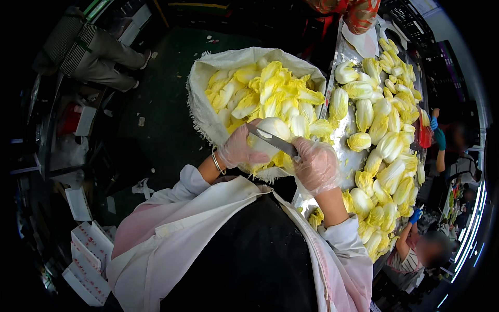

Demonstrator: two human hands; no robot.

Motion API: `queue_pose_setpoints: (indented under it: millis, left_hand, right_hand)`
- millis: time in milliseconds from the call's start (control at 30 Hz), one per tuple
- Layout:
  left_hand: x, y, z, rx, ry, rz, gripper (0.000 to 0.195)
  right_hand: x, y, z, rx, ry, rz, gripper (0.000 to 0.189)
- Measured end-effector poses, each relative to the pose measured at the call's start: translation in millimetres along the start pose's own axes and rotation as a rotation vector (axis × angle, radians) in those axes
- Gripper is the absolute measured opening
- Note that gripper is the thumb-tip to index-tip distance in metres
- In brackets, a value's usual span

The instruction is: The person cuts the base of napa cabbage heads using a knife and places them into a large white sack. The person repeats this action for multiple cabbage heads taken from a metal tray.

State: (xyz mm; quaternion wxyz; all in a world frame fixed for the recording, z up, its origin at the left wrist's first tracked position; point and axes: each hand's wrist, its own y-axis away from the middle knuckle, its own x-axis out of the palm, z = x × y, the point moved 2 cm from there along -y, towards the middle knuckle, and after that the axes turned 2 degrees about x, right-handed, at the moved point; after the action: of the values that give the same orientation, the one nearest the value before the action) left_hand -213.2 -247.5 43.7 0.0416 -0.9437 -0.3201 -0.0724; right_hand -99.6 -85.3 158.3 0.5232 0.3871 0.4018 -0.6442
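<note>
My left hand (241,148), in a clear plastic glove, holds a pale napa cabbage head (269,134) from its left side. My right hand (317,163), gloved the same way, grips a knife (275,141) whose blade lies across the cabbage's upper face, its tip near my left fingers. A small white piece shows at the blade. Just beyond and beneath my hands stands a white woven sack (200,84) with its mouth wide, heaped with loose yellow cabbage leaves (269,84). The underside of the held cabbage is partly hidden.
To the right runs a metal table (347,156) covered with many napa cabbages (390,146). Co-workers in gloves stand along its far side, one near a red container (425,132). Another person (93,50) bends at the upper left. White boxes (89,261) are stacked at the lower left.
</note>
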Motion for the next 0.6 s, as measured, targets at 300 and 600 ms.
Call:
queue_pose_setpoints:
  millis: [300,600]
  left_hand:
    - [0.4,3.8,-1.1,-0.032,0.359,0.164,0.089]
    - [9.1,3.2,-11.1,0.043,0.449,0.201,0.1]
  right_hand:
    - [1.9,3.9,-0.1,-0.002,0.044,0.021,0.013]
    - [46.5,13.2,-87.6,0.501,-0.005,0.154,0.012]
